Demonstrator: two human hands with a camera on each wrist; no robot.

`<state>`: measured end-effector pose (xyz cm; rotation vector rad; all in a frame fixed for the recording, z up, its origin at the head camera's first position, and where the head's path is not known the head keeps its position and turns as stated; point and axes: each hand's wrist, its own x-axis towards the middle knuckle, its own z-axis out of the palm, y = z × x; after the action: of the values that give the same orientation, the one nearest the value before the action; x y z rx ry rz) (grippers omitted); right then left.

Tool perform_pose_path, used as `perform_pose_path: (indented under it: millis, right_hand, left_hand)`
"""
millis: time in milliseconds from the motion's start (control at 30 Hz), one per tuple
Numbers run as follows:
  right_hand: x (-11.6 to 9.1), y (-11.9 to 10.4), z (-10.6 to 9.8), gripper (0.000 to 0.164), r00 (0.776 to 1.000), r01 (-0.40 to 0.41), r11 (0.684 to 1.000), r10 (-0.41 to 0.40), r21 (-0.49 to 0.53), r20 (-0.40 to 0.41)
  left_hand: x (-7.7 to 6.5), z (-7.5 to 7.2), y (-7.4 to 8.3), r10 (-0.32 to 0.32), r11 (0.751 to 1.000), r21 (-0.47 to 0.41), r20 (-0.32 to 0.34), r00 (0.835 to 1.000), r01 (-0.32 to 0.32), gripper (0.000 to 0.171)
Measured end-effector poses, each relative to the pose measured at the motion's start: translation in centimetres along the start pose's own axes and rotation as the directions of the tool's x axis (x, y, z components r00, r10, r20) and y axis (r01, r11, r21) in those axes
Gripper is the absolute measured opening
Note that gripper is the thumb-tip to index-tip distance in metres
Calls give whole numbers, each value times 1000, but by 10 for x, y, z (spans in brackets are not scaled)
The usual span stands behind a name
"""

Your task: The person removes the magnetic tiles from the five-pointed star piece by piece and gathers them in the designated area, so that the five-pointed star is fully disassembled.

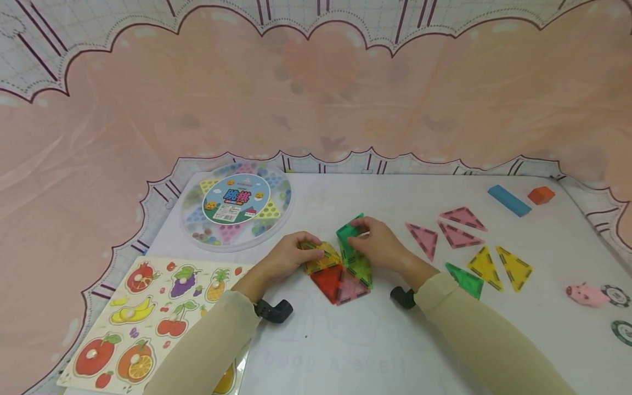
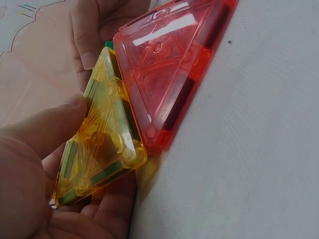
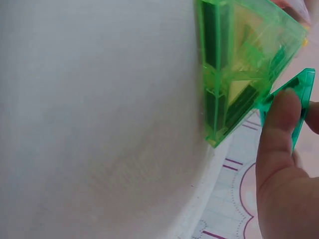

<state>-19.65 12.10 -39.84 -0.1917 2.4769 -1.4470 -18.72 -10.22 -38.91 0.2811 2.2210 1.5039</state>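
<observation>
My left hand (image 1: 282,259) pinches a yellow triangular magnetic tile (image 2: 102,142), thumb on its face and fingers behind. That tile's edge meets a red triangular tile (image 2: 164,55) in the left wrist view. Opposite, my right hand (image 1: 381,245) holds a dark green triangular tile (image 3: 305,82) between thumb and fingers, its tip close by a light green tile (image 3: 244,64). A pink triangular tile (image 1: 353,288) sits between the red and light green ones in the head view. Together the tiles fan around a common middle point. My fingers cover parts of the yellow and dark green tiles.
Loose pink tiles (image 1: 423,239), yellow tiles (image 1: 513,269) and a green tile (image 1: 465,281) lie to the right. Behind them are a blue block (image 1: 508,200) and an orange block (image 1: 541,195). A fruit puzzle board (image 1: 148,296) and a round game box (image 1: 236,200) occupy the left.
</observation>
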Motion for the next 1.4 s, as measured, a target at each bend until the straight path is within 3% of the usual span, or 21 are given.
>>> perform_pose_path:
  millis: [200,467,600,833,1067,1400]
  right_hand:
    - [1,2,1,37,1000,-16,999,16,49,11]
    - [3,4,1,38,999,-16,999,17,39,-32]
    - [2,4,1,38,1000,-15,999,16,38,-25]
    - [-2,3,-9,37,1000,-4,993,1,120,23]
    - [-6,12,-29,40,1000,18,1000,-18,26,10]
    - [-19,25,-62,44,1000,-12,997,13,-71,17]
  left_hand:
    - [0,1,-2,8,1000,-12,-1,1000,-8,29]
    - [1,0,-3,9,1000,1,-4,1000,-9,27]
    - [1,1,-2,5,1000,-4,1,1000,-5,28]
    - [1,0,-3,-1,1000,-10,-4,1000,1,27]
    - [1,0,-3,-10,1000,-2,-9,1000,10,27]
    - [1,0,-3,-7,1000,2,-11,1000,7,27]
